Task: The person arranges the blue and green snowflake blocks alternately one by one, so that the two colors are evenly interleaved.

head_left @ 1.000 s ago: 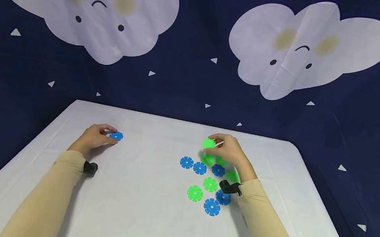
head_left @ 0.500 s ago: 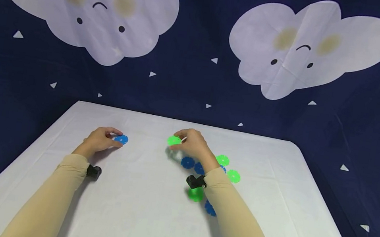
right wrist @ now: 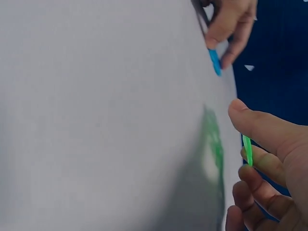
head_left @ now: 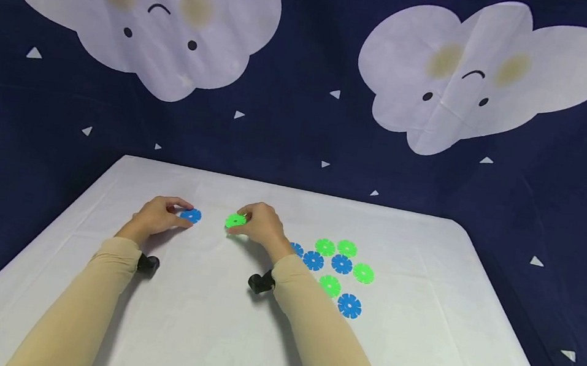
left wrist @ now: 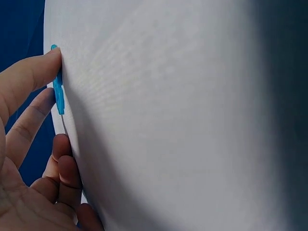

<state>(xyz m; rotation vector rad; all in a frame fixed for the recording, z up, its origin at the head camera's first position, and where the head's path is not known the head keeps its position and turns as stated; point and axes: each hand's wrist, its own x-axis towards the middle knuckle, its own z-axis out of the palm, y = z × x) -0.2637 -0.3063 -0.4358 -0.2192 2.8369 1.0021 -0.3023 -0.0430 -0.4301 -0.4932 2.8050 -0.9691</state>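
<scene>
In the head view, my left hand pinches a blue notched disc by its edges, low over the table's far left part. The left wrist view shows that blue disc edge-on between thumb and a finger. Some way to the right, my right hand holds a green notched disc between thumb and fingers. A gap separates the two discs. Seen from the right wrist, the green disc stands edge-on above its green-tinted shadow, with the left hand and blue disc beyond.
Several loose discs lie flat to the right, among them a green one and a blue one. My right forearm covers part of that group. A dark blue cloth with clouds hangs behind the white table.
My right hand has carried the green disc leftward from above the loose discs toward the left hand. My left hand, with its blue disc, has shifted slightly right.
</scene>
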